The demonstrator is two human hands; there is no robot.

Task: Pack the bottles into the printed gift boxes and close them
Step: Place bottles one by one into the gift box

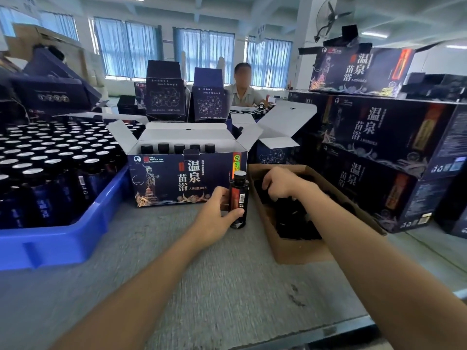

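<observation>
The left hand [214,210] gripped a dark, round-shouldered bottle with a black cap and a red-and-black label [238,198]. Its fingers [222,195] were wrapped round the lower body and the thumb lay across the front. The bottle stood upright on the grey bench [202,286], about midway across it. It was just in front of the right end of the open dark-blue printed gift box [177,183].

The right hand [278,183] was down in the shallow brown cardboard tray [290,251] toward the bench's right edge. Its fingers were curled into the black pieces lying there. Whether they had closed on one could not be made out, nor what the pieces were.

Five black caps [179,147] showed in a row along the box's far wall, and its white flaps stood open.

The step in hand looked like readying this bottle for a free slot in the near row. Doing it well probably meant keeping the bottle vertical and holding it below the shoulder so the cap stayed clear. It could then go straight down over the front wall without catching the tuck flap there. The label would best face the same way as the others.

Many more capped bottles waited in the blue plastic crate [63,243] at the bench's left edge. Closed printed boxes [379,137] were stacked along the far right.
</observation>
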